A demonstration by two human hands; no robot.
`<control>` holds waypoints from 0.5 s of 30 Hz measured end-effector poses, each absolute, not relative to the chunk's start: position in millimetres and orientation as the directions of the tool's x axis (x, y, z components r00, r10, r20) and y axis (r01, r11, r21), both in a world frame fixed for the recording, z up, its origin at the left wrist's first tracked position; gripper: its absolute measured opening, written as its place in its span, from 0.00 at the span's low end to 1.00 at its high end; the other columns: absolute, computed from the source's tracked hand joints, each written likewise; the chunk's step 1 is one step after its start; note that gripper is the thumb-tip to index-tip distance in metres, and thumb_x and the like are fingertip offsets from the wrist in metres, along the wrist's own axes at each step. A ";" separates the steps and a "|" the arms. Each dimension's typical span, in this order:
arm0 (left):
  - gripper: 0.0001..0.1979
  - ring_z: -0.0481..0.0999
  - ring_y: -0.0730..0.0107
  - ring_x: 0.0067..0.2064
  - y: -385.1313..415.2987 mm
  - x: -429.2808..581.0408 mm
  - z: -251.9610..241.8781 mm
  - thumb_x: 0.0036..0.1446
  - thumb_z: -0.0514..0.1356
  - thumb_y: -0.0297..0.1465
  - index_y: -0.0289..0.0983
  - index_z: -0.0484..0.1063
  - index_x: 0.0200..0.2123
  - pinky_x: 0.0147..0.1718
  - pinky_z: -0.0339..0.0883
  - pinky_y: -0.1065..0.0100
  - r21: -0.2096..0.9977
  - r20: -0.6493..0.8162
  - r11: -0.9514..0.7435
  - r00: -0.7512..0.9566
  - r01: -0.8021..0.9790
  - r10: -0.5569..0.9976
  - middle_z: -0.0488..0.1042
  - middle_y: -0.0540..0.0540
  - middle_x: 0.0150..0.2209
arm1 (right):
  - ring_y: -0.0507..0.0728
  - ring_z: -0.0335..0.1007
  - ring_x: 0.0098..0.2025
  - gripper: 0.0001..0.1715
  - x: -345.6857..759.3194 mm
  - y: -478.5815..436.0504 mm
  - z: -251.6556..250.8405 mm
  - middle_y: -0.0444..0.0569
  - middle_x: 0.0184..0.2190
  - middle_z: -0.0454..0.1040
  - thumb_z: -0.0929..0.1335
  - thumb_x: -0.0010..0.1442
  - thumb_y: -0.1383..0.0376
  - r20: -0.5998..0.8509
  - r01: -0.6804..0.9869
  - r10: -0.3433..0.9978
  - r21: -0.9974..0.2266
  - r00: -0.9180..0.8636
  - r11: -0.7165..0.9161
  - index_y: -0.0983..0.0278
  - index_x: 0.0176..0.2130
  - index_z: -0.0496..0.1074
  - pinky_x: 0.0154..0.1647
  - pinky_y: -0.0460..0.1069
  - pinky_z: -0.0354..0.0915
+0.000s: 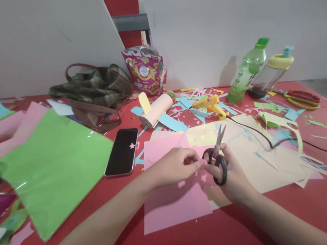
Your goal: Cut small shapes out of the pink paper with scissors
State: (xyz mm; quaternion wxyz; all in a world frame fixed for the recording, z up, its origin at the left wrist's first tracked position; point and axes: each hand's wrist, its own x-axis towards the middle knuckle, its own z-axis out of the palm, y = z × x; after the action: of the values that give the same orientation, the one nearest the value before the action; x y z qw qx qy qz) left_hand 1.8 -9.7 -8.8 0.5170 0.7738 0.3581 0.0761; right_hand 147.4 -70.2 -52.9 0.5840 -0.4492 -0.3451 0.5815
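Note:
My right hand (232,175) is closed around a pair of black-handled scissors (217,139), its blades pointing up and away. Between the fingertips of my left hand (181,164) is a small piece of pink paper (201,163), pinched close to the scissors' handles; its exact shape is hard to make out. Both hands meet above a pink sheet (174,207), which overlaps a cream sheet (253,167). A black phone (121,152) with a small pink star (132,146) on its screen lies left of my left hand.
Behind the sheets are a paper-covered tube (157,110), a yellow glue gun (212,105) with a black cord, and paper scraps. A green bottle (248,71), a clear cup (274,73) and red-yellow scissors (301,98) stand or lie right. Green paper (57,164), a plaid bag (95,87) and a snack bag (145,70) are left and back.

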 end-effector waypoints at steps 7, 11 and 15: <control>0.14 0.64 0.77 0.21 -12.8 4.6 -13.2 0.52 0.47 0.36 0.34 0.64 0.22 0.21 0.57 0.75 0.846 -0.251 -0.206 0.709 0.491 0.659 0.67 0.50 0.21 | 0.48 0.60 0.24 0.17 147.9 -71.3 -54.3 0.38 0.26 0.64 0.69 0.44 0.72 -0.151 -0.374 0.986 -0.920 0.070 -0.114 0.60 0.29 0.55 0.25 0.44 0.57; 0.12 0.63 0.78 0.19 -12.0 2.7 -10.0 0.52 0.48 0.34 0.34 0.64 0.22 0.20 0.56 0.75 0.840 -0.237 -0.220 0.699 0.497 0.675 0.66 0.51 0.20 | 0.46 0.58 0.21 0.18 148.0 -71.0 -53.5 0.38 0.24 0.63 0.68 0.44 0.73 -0.161 -0.371 0.983 -0.921 0.088 -0.118 0.60 0.28 0.55 0.23 0.42 0.55; 0.11 0.64 0.77 0.23 -7.0 -1.8 -0.1 0.51 0.49 0.33 0.34 0.63 0.21 0.24 0.57 0.74 0.820 -0.130 -0.278 0.634 0.501 0.762 0.65 0.52 0.20 | 0.46 0.58 0.22 0.17 145.7 -71.9 -50.8 0.38 0.25 0.62 0.67 0.45 0.74 -0.175 -0.349 0.985 -0.923 0.008 -0.161 0.60 0.29 0.54 0.22 0.43 0.56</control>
State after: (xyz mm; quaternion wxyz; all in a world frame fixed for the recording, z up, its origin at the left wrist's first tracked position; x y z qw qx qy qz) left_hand -1.8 -7.0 -0.1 0.4469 0.7858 0.4019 0.1458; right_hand 145.7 -71.9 -50.8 0.5450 -0.4547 -0.3497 0.6114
